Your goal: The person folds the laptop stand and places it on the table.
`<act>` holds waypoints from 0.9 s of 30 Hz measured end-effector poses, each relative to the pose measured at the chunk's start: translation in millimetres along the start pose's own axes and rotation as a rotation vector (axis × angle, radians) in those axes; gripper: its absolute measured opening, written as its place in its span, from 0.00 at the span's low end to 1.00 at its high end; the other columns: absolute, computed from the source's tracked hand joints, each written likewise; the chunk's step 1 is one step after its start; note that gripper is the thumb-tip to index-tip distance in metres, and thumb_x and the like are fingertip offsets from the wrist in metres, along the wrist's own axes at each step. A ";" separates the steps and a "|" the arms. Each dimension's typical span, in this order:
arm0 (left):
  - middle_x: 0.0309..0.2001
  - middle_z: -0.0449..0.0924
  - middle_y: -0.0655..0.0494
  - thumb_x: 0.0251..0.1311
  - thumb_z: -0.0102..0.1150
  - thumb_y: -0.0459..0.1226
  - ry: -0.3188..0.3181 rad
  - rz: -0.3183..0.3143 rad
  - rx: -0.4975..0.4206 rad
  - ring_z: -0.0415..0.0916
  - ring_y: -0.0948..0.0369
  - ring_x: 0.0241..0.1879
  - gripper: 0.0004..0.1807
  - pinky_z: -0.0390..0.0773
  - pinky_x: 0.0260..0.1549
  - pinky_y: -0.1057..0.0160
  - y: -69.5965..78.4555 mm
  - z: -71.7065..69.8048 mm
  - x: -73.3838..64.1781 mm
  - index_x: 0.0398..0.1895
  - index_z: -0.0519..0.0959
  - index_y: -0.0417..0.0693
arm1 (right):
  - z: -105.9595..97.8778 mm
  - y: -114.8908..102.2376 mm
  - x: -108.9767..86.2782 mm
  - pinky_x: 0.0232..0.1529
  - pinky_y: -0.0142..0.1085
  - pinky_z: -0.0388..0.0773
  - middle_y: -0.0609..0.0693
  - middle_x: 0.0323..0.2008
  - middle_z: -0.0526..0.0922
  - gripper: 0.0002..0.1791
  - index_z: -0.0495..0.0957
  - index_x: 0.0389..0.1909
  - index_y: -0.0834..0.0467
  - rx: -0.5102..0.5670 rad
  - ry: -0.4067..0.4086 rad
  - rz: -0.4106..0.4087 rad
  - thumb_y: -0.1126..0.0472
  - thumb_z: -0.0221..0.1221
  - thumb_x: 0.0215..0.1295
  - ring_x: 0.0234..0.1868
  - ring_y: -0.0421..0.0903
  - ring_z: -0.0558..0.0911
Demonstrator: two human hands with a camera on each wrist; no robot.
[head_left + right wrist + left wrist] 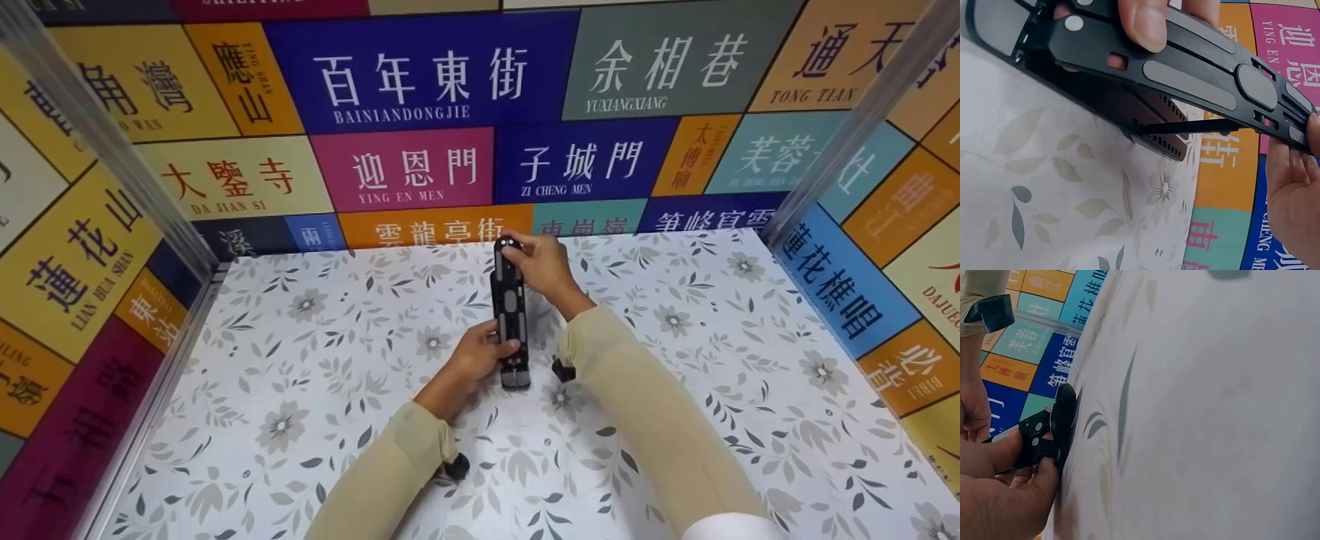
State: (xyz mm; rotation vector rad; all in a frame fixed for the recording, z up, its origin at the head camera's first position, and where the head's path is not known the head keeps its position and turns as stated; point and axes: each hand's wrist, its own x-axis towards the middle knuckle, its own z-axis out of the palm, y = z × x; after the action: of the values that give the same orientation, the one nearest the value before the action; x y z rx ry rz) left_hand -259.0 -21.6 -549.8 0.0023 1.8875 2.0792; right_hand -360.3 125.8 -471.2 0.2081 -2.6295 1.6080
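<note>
A black folding laptop stand [510,304] with grey pads stands on the patterned table, its length running away from me. My right hand [546,266] pinches its far, raised end, thumb on the upper face. Nearer me, my left hand [476,351] grips the lower part, thumb on top and fingers beneath. In the right wrist view, the upper plate [1190,87] tilts up from the notched base [1171,147]. A thin support strut [1193,126] spans between them, its lower end at the notches. The flipped lip [1002,25] shows at the near end.
White table covering [315,375] with grey flowers and leaves spreads around the stand. Colourful panels with Chinese lettering [420,82] wall the back and both sides. Clear upright corner strips [847,127] stand at the back. Small black devices [456,466] sit at both sleeve cuffs.
</note>
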 end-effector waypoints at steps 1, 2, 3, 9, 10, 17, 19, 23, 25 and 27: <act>0.47 0.87 0.42 0.66 0.62 0.28 -0.003 -0.001 0.005 0.85 0.58 0.41 0.19 0.84 0.43 0.60 0.3 0.1 0.4 0.59 0.79 0.40 | -0.5 0.3 -0.3 0.39 0.35 0.86 0.56 0.52 0.88 0.20 0.80 0.63 0.39 -0.019 0.011 -0.008 0.54 0.63 0.72 0.43 0.45 0.89; 0.47 0.87 0.43 0.66 0.62 0.28 -0.008 0.000 0.009 0.85 0.58 0.41 0.18 0.84 0.43 0.60 0.5 0.3 0.7 0.59 0.79 0.40 | -0.9 0.5 -0.9 0.37 0.35 0.86 0.56 0.51 0.89 0.20 0.80 0.63 0.38 -0.036 0.020 -0.015 0.53 0.63 0.72 0.42 0.46 0.89; 0.47 0.87 0.43 0.66 0.61 0.28 -0.014 0.001 0.013 0.85 0.58 0.41 0.18 0.84 0.43 0.60 0.7 0.5 1.1 0.59 0.79 0.39 | -1.3 0.6 -1.4 0.36 0.35 0.86 0.55 0.50 0.89 0.20 0.80 0.63 0.37 -0.049 0.029 -0.021 0.53 0.63 0.72 0.41 0.46 0.89; 0.45 0.88 0.44 0.67 0.60 0.28 -0.046 -0.006 0.030 0.85 0.57 0.41 0.14 0.84 0.42 0.60 2.5 -0.9 1.0 0.55 0.80 0.38 | -2.5 0.4 -6.0 0.32 0.35 0.86 0.54 0.48 0.90 0.19 0.80 0.62 0.35 -0.089 0.060 -0.055 0.54 0.61 0.73 0.36 0.45 0.89; 0.45 0.88 0.44 0.67 0.60 0.28 -0.051 -0.006 0.038 0.85 0.57 0.41 0.14 0.85 0.42 0.60 2.8 -1.5 0.8 0.54 0.80 0.38 | -2.7 0.6 -6.6 0.31 0.35 0.86 0.55 0.48 0.90 0.19 0.81 0.62 0.35 -0.094 0.063 -0.063 0.54 0.61 0.73 0.36 0.44 0.89; 0.43 0.87 0.43 0.67 0.59 0.27 -0.110 -0.004 0.077 0.84 0.58 0.38 0.15 0.84 0.39 0.61 7.5 -7.1 -1.5 0.56 0.79 0.34 | -4.8 4.0 -10.6 0.27 0.35 0.83 0.54 0.36 0.91 0.18 0.81 0.62 0.41 -0.174 0.101 -0.128 0.55 0.61 0.74 0.28 0.45 0.86; 0.42 0.86 0.44 0.68 0.58 0.27 -0.133 -0.015 0.070 0.83 0.57 0.38 0.14 0.84 0.39 0.60 8.6 -8.6 -1.6 0.55 0.78 0.33 | -5.7 4.6 -12.1 0.26 0.36 0.83 0.53 0.35 0.90 0.18 0.81 0.63 0.41 -0.172 0.099 -0.128 0.55 0.60 0.74 0.28 0.44 0.86; 0.40 0.85 0.49 0.68 0.58 0.27 -0.160 -0.034 0.090 0.82 0.58 0.40 0.13 0.84 0.41 0.60 9.3 -12.1 -1.3 0.54 0.78 0.35 | -7.2 5.3 -16.2 0.23 0.37 0.83 0.54 0.30 0.87 0.20 0.79 0.65 0.40 -0.156 0.082 -0.118 0.55 0.59 0.75 0.24 0.45 0.84; 0.40 0.84 0.51 0.69 0.58 0.27 -0.173 -0.045 0.100 0.82 0.58 0.40 0.13 0.85 0.43 0.59 9.6 -13.5 -1.3 0.55 0.78 0.35 | -7.9 5.8 -18.3 0.22 0.37 0.82 0.53 0.29 0.86 0.20 0.78 0.65 0.39 -0.170 0.077 -0.120 0.55 0.59 0.76 0.23 0.46 0.82; 0.40 0.85 0.51 0.69 0.58 0.27 -0.189 -0.051 0.117 0.83 0.59 0.40 0.13 0.85 0.44 0.59 10.1 -15.0 -1.5 0.55 0.79 0.36 | -8.6 6.4 -20.7 0.22 0.37 0.81 0.53 0.29 0.85 0.21 0.78 0.66 0.38 -0.180 0.081 -0.118 0.55 0.58 0.76 0.23 0.46 0.82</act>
State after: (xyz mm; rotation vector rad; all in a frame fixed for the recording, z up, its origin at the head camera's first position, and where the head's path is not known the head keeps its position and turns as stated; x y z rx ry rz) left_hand -263.3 -37.1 -541.5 0.1701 1.8696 1.8621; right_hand -341.0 138.2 -475.3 0.2779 -2.6268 1.3073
